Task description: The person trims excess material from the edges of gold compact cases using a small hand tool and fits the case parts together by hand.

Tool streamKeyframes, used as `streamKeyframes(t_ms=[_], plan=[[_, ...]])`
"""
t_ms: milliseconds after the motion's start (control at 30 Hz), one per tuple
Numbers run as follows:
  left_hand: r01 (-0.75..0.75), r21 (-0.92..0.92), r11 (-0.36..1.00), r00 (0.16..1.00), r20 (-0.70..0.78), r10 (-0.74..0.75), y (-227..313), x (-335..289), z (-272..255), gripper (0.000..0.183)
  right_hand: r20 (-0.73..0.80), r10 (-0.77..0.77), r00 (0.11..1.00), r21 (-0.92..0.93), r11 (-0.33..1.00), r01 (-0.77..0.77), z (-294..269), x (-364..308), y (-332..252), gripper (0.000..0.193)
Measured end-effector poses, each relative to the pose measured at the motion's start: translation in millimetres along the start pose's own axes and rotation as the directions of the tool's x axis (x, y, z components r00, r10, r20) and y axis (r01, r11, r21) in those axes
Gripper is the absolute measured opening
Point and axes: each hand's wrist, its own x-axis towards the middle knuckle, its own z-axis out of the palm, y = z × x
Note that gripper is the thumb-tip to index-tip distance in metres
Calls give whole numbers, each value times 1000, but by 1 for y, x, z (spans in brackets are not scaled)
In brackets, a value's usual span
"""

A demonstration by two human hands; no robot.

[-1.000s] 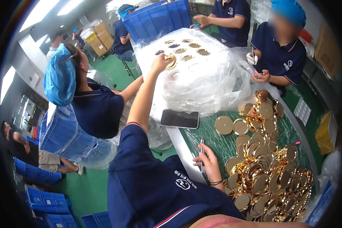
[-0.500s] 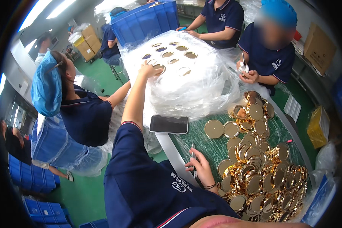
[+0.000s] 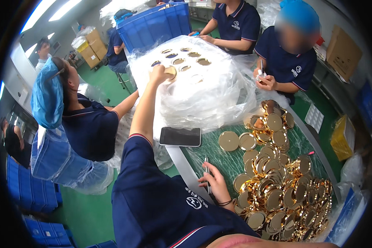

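Observation:
At the left edge of a white tray covered in clear film (image 3: pixel 231 91), my left hand (image 3: pixel 158 75) is closed on a round gold lid (image 3: pixel 171 73), tilted up from the surface. Several similar lids lie spaced in rows just beyond it. Low in the middle, my right hand (image 3: pixel 217 182) has its fingers curled round a slim silver tool (image 3: pixel 208 175), like a pen or tweezers; its exact kind is unclear. Beside that hand spreads a large heap of shiny gold lids (image 3: pixel 273 198) on the film-covered green table (image 3: pixel 194 155).
A black-screened phone (image 3: pixel 180 137) lies between my arms. A blue crate (image 3: pixel 153 27) stands at the far end. One co-worker (image 3: pixel 87 120) sits at my left; another (image 3: pixel 287 62) works across at the right with a small tool. A pink-tipped stick (image 3: pixel 311 153) lies right of the heap.
My left hand has lifted one side of the gold lid, which lay flatter under its fingers before. The right hand stays by the heap with the silver tool. The view has shifted slightly.

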Motion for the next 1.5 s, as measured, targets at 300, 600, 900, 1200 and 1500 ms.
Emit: streamKeyframes(t_ms=[300,600,900,1200,1500], plan=[[124,-624,772,978,208,12,96,15,8,62,-5,-7,1000,10,1000,7,-3,1,4,44],[-147,-28,989,915,375,147,97,21,37,84,3,-17,1000,8,1000,17,-4,1,2,44],[-198,-20,980,863,471,184,95,31,38,89,4,-7,1000,29,1000,7,-7,2,3,43],[137,-586,798,990,116,-85,78,43,28,58,0,14,1000,14,1000,-14,-7,1,-3,43],[221,-467,856,953,290,-88,40,69,50,65,32,62,998,7,998,-62,-3,-1,-6,42]])
